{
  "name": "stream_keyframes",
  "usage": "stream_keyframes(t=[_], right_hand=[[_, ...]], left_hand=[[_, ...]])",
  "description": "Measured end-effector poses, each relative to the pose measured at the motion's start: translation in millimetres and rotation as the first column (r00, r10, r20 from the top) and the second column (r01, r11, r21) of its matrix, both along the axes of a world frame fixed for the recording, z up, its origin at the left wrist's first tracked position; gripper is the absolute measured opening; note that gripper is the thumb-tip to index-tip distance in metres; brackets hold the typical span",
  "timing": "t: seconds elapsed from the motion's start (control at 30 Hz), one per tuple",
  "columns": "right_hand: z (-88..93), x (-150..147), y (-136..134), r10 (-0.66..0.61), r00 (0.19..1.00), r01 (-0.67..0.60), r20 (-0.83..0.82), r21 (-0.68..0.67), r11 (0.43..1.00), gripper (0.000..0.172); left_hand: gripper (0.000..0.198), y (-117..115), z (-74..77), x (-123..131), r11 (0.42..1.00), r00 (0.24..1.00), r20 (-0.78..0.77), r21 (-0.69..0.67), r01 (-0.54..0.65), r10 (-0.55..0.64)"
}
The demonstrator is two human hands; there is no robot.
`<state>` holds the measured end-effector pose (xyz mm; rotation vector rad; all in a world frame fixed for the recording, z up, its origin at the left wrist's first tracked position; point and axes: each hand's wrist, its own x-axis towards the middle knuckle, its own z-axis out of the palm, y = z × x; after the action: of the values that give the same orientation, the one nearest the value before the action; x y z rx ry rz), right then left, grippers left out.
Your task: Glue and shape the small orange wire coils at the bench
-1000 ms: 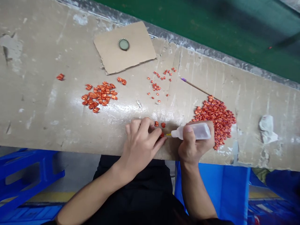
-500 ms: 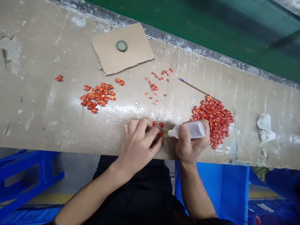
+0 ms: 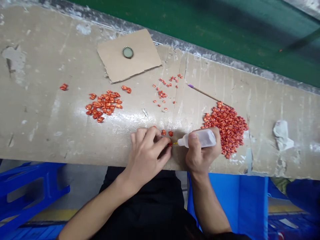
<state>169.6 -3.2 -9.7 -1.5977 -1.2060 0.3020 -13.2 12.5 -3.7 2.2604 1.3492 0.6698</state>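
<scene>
My left hand (image 3: 147,155) pinches a small red foil piece (image 3: 170,144) at its fingertips, close to the table's front edge. My right hand (image 3: 202,150) grips a translucent plastic squeeze bottle (image 3: 200,139) on its side. The bottle's thin yellow nozzle (image 3: 175,143) points at the red piece, almost touching it. Two similar pieces (image 3: 167,133) lie just beyond my left fingers. Behind my right hand is a large heap of red crimped foil pieces (image 3: 226,131).
A smaller red heap (image 3: 102,106) and scattered tiny red bits (image 3: 165,90) lie on the worn table (image 3: 50,126). Farther back are a cardboard square (image 3: 140,56) with a bottle cap (image 3: 127,52), a purple-tipped wooden stick (image 3: 205,94) and crumpled tissue (image 3: 282,135). Below the table edge are a blue crate (image 3: 32,190) and a blue bag (image 3: 237,203).
The whole view has drifted slightly, shifting the table contents and hands left in the picture. My hands stay together at the red piece, with the nozzle still beside it.
</scene>
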Motion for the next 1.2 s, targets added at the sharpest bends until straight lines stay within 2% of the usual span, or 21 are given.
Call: stream_keyframes(t=[0.23,0.47,0.63,0.83,1.03,1.2], right_hand=[[-0.4,1,-1,-0.002,1.0,0.002,-0.001,-0.022,1.0,0.028],[1.5,1,6,-0.12,0.991,0.125,-0.061,0.083,0.989,0.036],[-0.4,-1,11,-0.188,0.968,0.202,-0.168,0.072,0.977,0.039],[-6.9,0,8,-0.238,0.921,0.264,-0.307,0.046,0.964,0.04],[-5.5,0,8,-0.217,0.943,0.231,-0.253,0.029,0.972,0.041],[-5.0,0,9,-0.169,0.973,0.176,-0.158,0.03,0.984,0.037]], left_hand=[[0.005,0,2.8,-2,1.0,1.0,0.004,-0.022,0.003,-0.002],[0.007,2,1.1,0,1.0,0.999,0.034,-0.012,0.006,-0.006],[0.017,8,4.5,1,0.998,0.996,0.079,-0.049,-0.041,0.044],[0.03,29,3.0,4,0.997,0.996,0.089,-0.077,0.027,-0.02],[0.019,40,-0.4,2,0.989,0.992,0.098,-0.109,0.095,-0.085],[0.005,40,0.1,0,0.993,0.995,0.089,-0.099,0.062,-0.053]])
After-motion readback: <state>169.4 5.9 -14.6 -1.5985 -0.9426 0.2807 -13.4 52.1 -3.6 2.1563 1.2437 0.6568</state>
